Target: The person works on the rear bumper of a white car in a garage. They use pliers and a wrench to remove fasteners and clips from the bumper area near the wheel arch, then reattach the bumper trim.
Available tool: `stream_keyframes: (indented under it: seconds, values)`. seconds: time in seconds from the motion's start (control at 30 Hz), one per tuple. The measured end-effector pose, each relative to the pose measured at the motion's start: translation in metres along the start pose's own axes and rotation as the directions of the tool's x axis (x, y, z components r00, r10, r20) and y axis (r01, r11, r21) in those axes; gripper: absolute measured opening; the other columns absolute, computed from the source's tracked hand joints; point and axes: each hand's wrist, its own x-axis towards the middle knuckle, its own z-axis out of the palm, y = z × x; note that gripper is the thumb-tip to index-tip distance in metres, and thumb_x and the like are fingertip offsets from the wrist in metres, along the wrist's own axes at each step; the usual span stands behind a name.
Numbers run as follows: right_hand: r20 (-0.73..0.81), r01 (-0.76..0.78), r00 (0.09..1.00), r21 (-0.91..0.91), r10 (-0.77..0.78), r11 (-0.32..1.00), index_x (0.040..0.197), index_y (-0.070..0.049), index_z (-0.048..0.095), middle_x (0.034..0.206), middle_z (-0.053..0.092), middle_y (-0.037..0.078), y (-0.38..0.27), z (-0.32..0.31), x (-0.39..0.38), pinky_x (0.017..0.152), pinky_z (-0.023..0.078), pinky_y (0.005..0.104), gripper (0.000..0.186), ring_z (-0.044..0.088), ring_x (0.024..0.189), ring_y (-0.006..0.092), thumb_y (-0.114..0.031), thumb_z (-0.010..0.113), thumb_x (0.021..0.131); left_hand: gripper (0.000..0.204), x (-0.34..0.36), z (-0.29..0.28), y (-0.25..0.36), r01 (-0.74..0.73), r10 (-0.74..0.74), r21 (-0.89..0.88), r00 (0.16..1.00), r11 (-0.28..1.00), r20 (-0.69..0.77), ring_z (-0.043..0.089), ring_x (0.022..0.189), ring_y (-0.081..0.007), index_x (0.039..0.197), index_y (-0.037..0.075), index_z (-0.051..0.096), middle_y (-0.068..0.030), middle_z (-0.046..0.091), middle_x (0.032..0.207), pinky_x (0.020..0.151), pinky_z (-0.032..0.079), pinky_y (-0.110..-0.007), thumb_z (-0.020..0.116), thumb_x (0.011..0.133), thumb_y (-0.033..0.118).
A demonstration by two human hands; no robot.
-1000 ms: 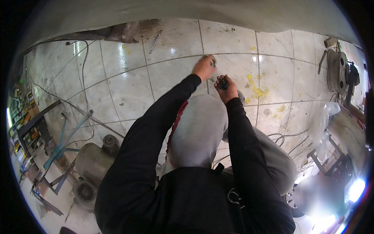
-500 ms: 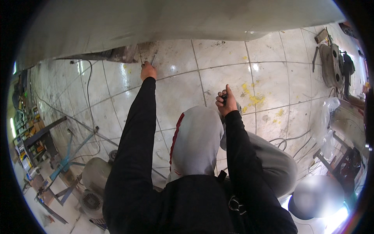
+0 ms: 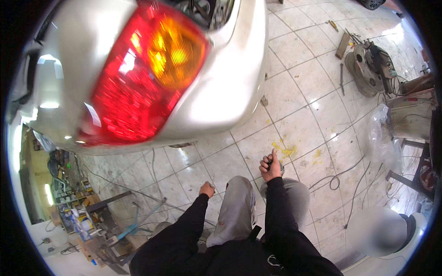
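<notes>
The right hand (image 3: 270, 169) curls its fingers around a small, nearly black thing (image 3: 270, 163), whose shape is mostly hidden. The left hand (image 3: 207, 189) is curled above the shiny white tile floor (image 3: 294, 87); I cannot tell if it holds anything.

Pale tiled floor (image 3: 294, 89), cluttered shelves (image 3: 73, 202)

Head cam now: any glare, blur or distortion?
Head view: glare on the tail light and floor tiles; tile joints bow near the rim; round patch lower right blurred out; dark item in the right hand unclear.
</notes>
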Motion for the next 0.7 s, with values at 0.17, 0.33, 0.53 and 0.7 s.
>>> stream_keyframes:
  seconds: [0.17,0.33,0.53,0.7]
  values:
    - [-0.03,0.051,0.998,-0.089,-0.054,0.995,0.076,-0.019,0.046,0.067,0.039,-0.003,-0.086,0.075,-0.144,0.039,0.025,0.0223,0.041,0.034,0.05,0.0085,-0.052,0.057,0.097,0.022,-0.153,-0.121,0.048,-0.016,0.008,0.059,0.992,0.998,0.124,0.07,0.07,-0.0281,0.091,0.001,0.063,-0.0145,0.072,0.087,0.058,0.056,-0.04,0.06,0.085,0.022]
    - [-0.108,0.077,0.989,-0.227,-0.103,0.971,0.076,-0.018,0.045,0.066,0.038,-0.003,-0.177,0.137,-0.271,0.039,0.024,0.0226,0.042,0.034,0.05,0.0081,-0.052,0.058,0.096,0.026,-0.247,-0.247,0.118,0.031,-0.032,0.006,0.968,0.999,0.248,0.069,0.064,-0.026,0.098,-0.001,0.06,-0.013,0.072,0.076,0.064,0.056,-0.04,0.057,0.087,0.022]
    - [-0.092,0.153,0.979,-0.258,-0.182,0.954,0.075,-0.018,0.046,0.066,0.041,-0.002,-0.27,0.198,-0.355,0.04,0.024,0.0224,0.042,0.034,0.05,0.0088,-0.051,0.056,0.097,0.024,-0.294,-0.34,0.246,-0.08,0.11,-0.135,0.966,0.988,0.233,0.068,0.06,-0.0243,0.104,-0.001,0.056,-0.0146,0.071,0.075,0.06,0.055,-0.038,0.051,0.09,0.017]
    - [-0.066,0.156,0.983,-0.189,-0.171,0.97,0.073,-0.018,0.048,0.064,0.043,-0.003,-0.304,0.252,-0.345,0.038,0.024,0.0222,0.042,0.034,0.049,0.0084,-0.05,0.055,0.098,0.029,-0.264,-0.321,0.297,-0.342,0.341,-0.05,0.94,0.938,-0.029,0.068,0.08,-0.0384,0.11,0.0,0.056,-0.0222,0.07,0.088,0.072,0.053,-0.049,0.049,0.092,0.022]
